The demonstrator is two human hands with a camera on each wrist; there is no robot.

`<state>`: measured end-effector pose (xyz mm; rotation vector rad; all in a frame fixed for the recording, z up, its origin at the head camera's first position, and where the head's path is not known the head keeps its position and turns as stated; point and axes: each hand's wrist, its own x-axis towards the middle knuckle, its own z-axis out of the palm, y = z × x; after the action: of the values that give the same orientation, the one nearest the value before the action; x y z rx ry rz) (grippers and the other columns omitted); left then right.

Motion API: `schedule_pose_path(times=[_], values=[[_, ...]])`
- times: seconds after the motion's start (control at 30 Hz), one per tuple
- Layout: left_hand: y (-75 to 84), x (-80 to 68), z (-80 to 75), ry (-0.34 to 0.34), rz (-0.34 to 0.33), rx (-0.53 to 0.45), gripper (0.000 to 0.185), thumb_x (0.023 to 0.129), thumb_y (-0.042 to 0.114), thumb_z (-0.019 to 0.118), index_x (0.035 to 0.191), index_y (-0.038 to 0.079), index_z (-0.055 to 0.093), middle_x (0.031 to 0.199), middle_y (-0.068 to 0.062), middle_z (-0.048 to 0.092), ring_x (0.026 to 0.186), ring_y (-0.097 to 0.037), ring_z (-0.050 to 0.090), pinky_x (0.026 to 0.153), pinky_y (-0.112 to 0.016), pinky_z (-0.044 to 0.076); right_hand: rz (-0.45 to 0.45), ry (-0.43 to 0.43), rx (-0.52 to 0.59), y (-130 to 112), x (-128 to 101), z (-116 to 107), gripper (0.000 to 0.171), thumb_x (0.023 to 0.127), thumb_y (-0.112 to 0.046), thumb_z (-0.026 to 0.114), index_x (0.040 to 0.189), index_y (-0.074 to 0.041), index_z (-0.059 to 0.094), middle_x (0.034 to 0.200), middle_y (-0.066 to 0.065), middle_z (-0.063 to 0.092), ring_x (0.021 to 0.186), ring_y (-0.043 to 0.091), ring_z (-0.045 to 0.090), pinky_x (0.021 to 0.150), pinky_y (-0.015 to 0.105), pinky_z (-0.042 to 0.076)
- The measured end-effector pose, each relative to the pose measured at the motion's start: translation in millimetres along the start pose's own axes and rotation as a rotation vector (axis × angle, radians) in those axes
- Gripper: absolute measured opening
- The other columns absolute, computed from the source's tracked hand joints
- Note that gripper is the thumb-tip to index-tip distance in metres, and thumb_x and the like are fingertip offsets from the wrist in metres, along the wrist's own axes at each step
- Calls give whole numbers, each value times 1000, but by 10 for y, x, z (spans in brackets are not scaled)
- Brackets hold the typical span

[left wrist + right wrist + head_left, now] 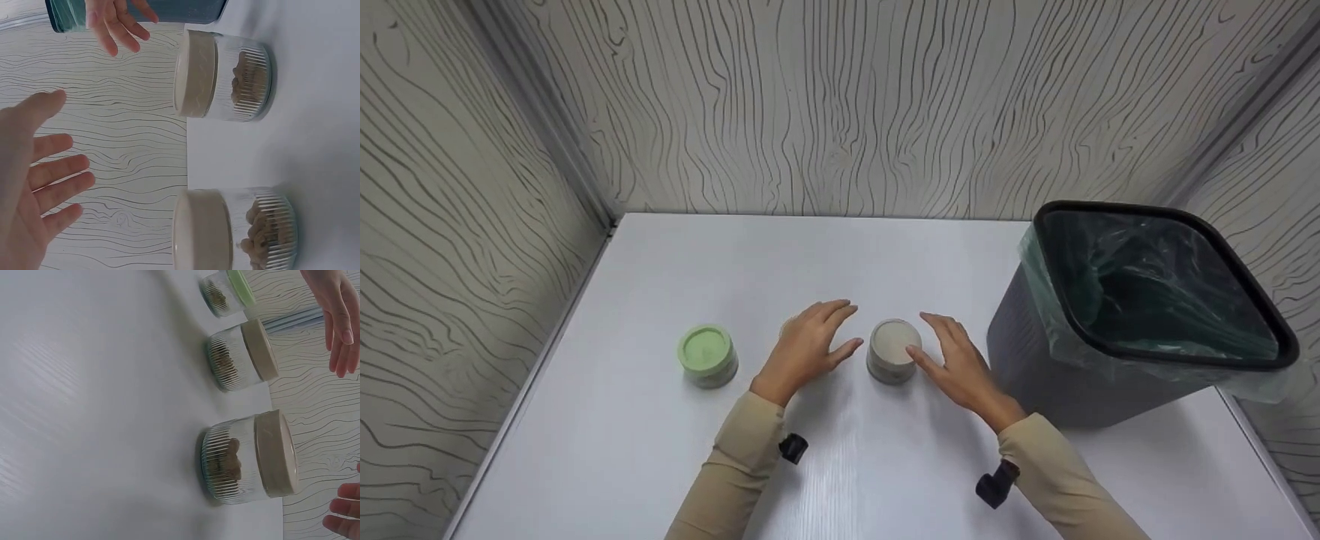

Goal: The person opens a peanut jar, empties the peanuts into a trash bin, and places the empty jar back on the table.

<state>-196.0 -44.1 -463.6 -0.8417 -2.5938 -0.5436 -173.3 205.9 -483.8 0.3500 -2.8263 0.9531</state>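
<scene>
Three ribbed glass jars with lids stand upright on the white table. The right-hand jar (893, 346) has a beige lid and sits between my two hands. A second beige-lidded jar (205, 230) is almost wholly hidden under my left hand (808, 346) in the head view. My left hand hovers above it, fingers extended and apart. My right hand (960, 369) is held beside the right-hand jar, its thumb overlapping the lid in the head view. Farther left stands the jar with a light green lid (706, 352). Brown lumps (229, 461) show inside the glass.
A grey bin (1027, 367) with a black rim and a greenish plastic liner stands at the table's right side, close to my right hand. Wood-grain patterned panels (825, 112) enclose the table (645, 262) at the back and both sides.
</scene>
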Motion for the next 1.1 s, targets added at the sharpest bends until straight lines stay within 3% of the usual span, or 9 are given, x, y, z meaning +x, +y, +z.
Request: schedule_pose_path(times=[0.3, 0.53, 0.8, 1.1], values=[[50, -49, 125, 24, 59, -14, 37, 90, 25, 67, 122, 6, 62, 119, -8, 69, 111, -22, 66, 96, -32, 55, 26, -13, 27, 66, -64, 78, 60, 91, -35, 63, 139, -3, 46, 135, 18, 52, 126, 35, 52, 104, 53, 45], [121, -58, 177, -37, 57, -3, 35, 89, 21, 68, 121, 7, 62, 118, -8, 69, 110, -20, 67, 95, -30, 55, 47, -36, 62, 125, -103, 131, 72, 83, -36, 74, 139, -3, 44, 135, 17, 51, 128, 36, 51, 103, 55, 46], [198, -39, 308, -96, 53, -22, 37, 88, 19, 69, 122, 7, 61, 121, -7, 67, 111, -19, 66, 93, -29, 56, 59, -10, 71, 229, -118, 288, 81, 75, -26, 82, 139, 2, 41, 129, 19, 52, 118, 32, 53, 97, 50, 50], [268, -91, 394, -129, 28, -50, 40, 87, 19, 70, 124, 8, 60, 126, -9, 64, 115, -20, 65, 94, -30, 56, 99, 75, 259, 361, -134, 568, 89, 66, -12, 87, 136, 13, 37, 131, 31, 48, 124, 46, 49, 102, 53, 47]])
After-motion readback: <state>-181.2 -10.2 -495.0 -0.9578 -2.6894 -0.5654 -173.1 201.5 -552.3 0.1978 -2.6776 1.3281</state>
